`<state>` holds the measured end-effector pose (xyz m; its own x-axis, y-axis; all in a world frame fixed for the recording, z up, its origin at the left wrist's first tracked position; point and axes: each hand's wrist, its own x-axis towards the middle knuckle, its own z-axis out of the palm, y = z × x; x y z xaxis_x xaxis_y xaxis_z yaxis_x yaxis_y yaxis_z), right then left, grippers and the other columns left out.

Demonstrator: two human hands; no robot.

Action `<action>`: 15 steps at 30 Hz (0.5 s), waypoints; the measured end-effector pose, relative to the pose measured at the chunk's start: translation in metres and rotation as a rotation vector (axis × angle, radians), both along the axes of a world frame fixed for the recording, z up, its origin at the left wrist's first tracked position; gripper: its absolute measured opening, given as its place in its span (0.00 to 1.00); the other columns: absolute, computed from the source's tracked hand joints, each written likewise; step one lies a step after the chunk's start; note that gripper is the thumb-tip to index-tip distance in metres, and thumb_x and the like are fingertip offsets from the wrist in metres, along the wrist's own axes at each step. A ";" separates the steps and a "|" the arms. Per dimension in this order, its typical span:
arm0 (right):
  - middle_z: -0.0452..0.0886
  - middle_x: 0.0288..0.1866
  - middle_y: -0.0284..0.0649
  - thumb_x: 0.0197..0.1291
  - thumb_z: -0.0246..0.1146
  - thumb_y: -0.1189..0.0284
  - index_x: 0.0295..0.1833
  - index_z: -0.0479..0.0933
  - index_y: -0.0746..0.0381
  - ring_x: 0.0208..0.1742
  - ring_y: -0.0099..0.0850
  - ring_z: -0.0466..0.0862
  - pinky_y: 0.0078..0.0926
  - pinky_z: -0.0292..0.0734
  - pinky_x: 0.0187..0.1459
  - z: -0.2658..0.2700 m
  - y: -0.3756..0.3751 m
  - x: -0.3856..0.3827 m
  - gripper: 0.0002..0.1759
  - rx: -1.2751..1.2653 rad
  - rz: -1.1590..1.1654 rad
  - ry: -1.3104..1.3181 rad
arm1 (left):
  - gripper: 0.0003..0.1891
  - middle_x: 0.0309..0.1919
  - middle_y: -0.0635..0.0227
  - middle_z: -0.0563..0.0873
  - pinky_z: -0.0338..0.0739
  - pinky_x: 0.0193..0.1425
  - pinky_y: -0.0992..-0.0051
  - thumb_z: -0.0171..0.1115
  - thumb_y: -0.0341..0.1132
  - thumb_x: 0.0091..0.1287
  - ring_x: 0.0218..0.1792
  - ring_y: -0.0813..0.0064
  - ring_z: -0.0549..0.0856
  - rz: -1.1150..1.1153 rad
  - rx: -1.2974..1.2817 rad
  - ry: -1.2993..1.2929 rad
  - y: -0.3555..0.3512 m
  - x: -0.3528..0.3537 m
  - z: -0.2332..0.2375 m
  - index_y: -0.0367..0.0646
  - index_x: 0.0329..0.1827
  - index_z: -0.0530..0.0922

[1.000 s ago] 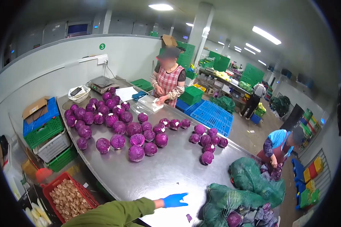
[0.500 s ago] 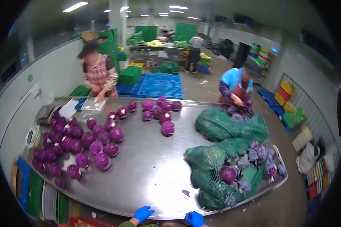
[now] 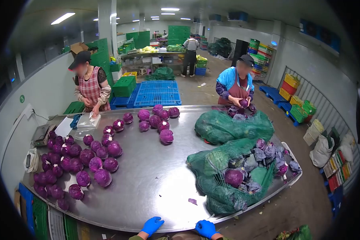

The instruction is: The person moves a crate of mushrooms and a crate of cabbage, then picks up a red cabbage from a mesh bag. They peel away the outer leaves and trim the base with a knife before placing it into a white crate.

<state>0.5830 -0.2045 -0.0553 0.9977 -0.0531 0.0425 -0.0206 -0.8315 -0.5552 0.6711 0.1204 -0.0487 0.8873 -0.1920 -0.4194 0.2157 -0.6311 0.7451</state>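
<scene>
Both my hands wear blue gloves at the near edge of a metal table [image 3: 144, 192]. My left hand [image 3: 152, 226] lies on the edge with its fingers spread, holding nothing. My right hand [image 3: 206, 228] rests on the edge farther right, its fingers curled; whether anything is in them is hidden. Beyond my right hand lie a purple leaf scrap [image 3: 192, 201] and an open green net bag [image 3: 218, 200] with red cabbages and loose leaves. Many red cabbages [image 3: 103, 177] stand on the table's left part, and a smaller group [image 3: 166, 137] sits at the far middle.
Across the table at the left, a person [image 3: 90, 86] touches clear plastic bags [image 3: 88, 121]. At the far right another person [image 3: 238, 84] holds a red cabbage behind a second net bag [image 3: 232, 127]. Blue pallets [image 3: 158, 94] lie beyond the table; crates [image 3: 292, 82] stand along the right wall.
The whole view has shifted, with the far objects now further left. The person at the far right has raised their head and now holds a cabbage up. My hands have stayed at the edge.
</scene>
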 end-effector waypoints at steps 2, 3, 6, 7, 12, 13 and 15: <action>0.85 0.37 0.44 0.59 0.63 0.59 0.38 0.82 0.56 0.38 0.42 0.85 0.39 0.79 0.43 0.016 -0.010 0.012 0.12 0.011 0.065 0.248 | 0.28 0.47 0.55 0.89 0.81 0.56 0.68 0.69 0.52 0.63 0.47 0.63 0.88 0.057 -0.011 0.009 -0.005 -0.007 0.008 0.39 0.57 0.82; 0.87 0.45 0.44 0.61 0.61 0.54 0.45 0.84 0.55 0.46 0.40 0.87 0.36 0.81 0.49 0.025 -0.014 0.018 0.18 0.018 0.125 0.494 | 0.28 0.47 0.55 0.89 0.81 0.56 0.68 0.69 0.52 0.63 0.47 0.63 0.88 0.068 -0.010 0.006 -0.007 -0.012 0.010 0.39 0.57 0.82; 0.87 0.45 0.44 0.60 0.62 0.51 0.47 0.84 0.55 0.47 0.42 0.87 0.37 0.81 0.50 0.019 -0.023 0.028 0.21 0.048 0.205 0.551 | 0.28 0.47 0.55 0.89 0.81 0.56 0.67 0.69 0.52 0.63 0.48 0.63 0.88 0.140 -0.010 0.006 -0.015 -0.032 0.017 0.38 0.56 0.82; 0.87 0.45 0.44 0.60 0.62 0.51 0.47 0.84 0.55 0.47 0.42 0.87 0.37 0.81 0.50 0.016 -0.026 0.032 0.21 0.046 0.224 0.549 | 0.27 0.46 0.55 0.89 0.81 0.56 0.67 0.69 0.52 0.63 0.48 0.63 0.88 0.188 -0.038 -0.027 -0.019 -0.041 0.019 0.38 0.56 0.83; 0.85 0.50 0.49 0.64 0.58 0.52 0.50 0.83 0.58 0.53 0.45 0.84 0.38 0.76 0.56 0.026 -0.042 0.043 0.22 0.231 0.446 0.622 | 0.27 0.47 0.54 0.88 0.81 0.55 0.65 0.71 0.50 0.61 0.47 0.61 0.88 0.340 0.013 -0.217 -0.041 -0.071 0.003 0.37 0.54 0.83; 0.86 0.50 0.47 0.65 0.58 0.52 0.50 0.83 0.57 0.52 0.43 0.85 0.36 0.76 0.57 0.016 -0.049 0.042 0.22 0.299 0.512 0.603 | 0.26 0.47 0.54 0.88 0.81 0.56 0.64 0.72 0.50 0.60 0.48 0.59 0.87 0.331 0.062 -0.251 -0.046 -0.073 0.000 0.38 0.53 0.84; 0.86 0.50 0.46 0.65 0.58 0.52 0.51 0.83 0.57 0.51 0.41 0.85 0.35 0.77 0.57 0.029 -0.062 0.033 0.22 0.289 0.568 0.670 | 0.25 0.47 0.53 0.88 0.80 0.57 0.62 0.73 0.51 0.59 0.48 0.57 0.87 0.332 0.110 -0.284 -0.062 -0.082 0.003 0.39 0.51 0.84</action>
<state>0.6161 -0.2661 -0.0264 0.6885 0.5332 -0.4916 -0.0436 -0.6462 -0.7619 0.5894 0.0587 -0.0454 0.9761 0.1548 -0.1524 0.2166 -0.6407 0.7366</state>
